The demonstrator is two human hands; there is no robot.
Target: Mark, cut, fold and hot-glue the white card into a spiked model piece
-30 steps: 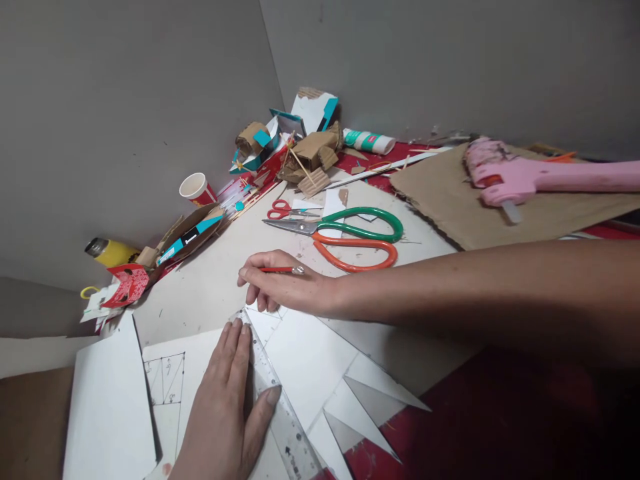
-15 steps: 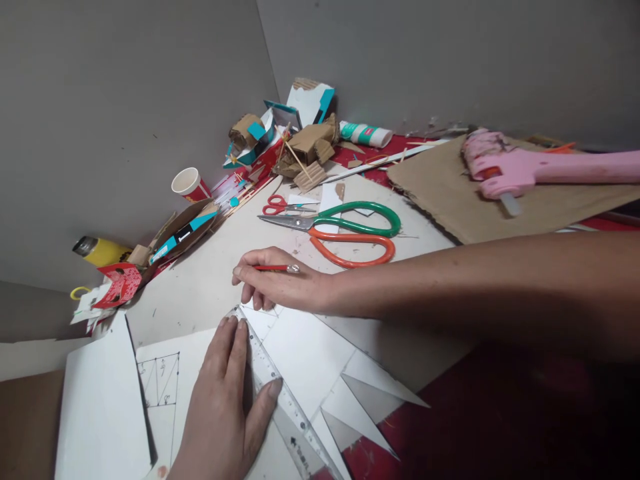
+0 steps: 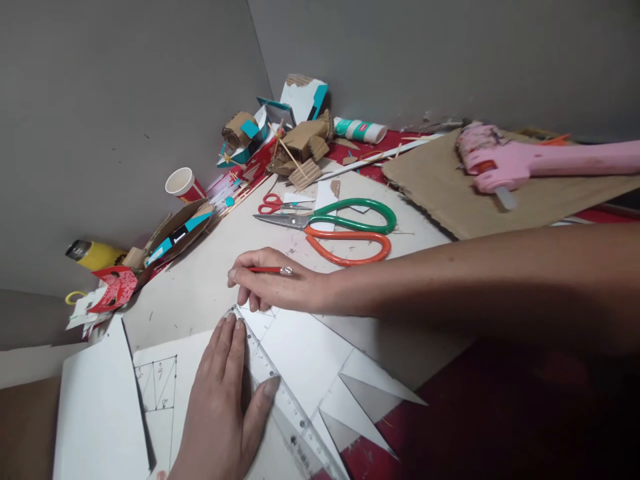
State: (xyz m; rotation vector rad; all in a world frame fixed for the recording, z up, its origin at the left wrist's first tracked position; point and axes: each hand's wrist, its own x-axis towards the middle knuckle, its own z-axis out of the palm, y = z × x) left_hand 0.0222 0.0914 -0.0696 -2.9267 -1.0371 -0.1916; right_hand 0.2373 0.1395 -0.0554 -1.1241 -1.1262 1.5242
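A red pencil [image 3: 270, 270] is held in the curled fingers of my right hand [image 3: 280, 287], which rests near the upper end of a clear ruler [image 3: 281, 388]. The pencil's tip is hidden by the fingers. With fingers and thumb spread, my left hand [image 3: 220, 393] presses on the ruler's left side. Under the ruler's right edge lies a white card cut-out [image 3: 305, 350] with pencil lines and pointed strips at its near end. Just beyond my right hand are big scissors [image 3: 350, 230] with green and orange handles, their blades slightly apart.
Small red scissors [image 3: 273, 204] lie behind the big pair. A pink hot glue gun [image 3: 535, 160] sits on brown cardboard [image 3: 425, 180] at right. Along the wall are a paper cup [image 3: 183, 185], cardboard scraps [image 3: 300, 140] and a yellow bottle [image 3: 97, 253]. A sheet with drawn lines [image 3: 187, 353] lies left.
The whole view has shifted slightly, with most things a little farther left. Both hands keep nearly the same places on the ruler and pencil.
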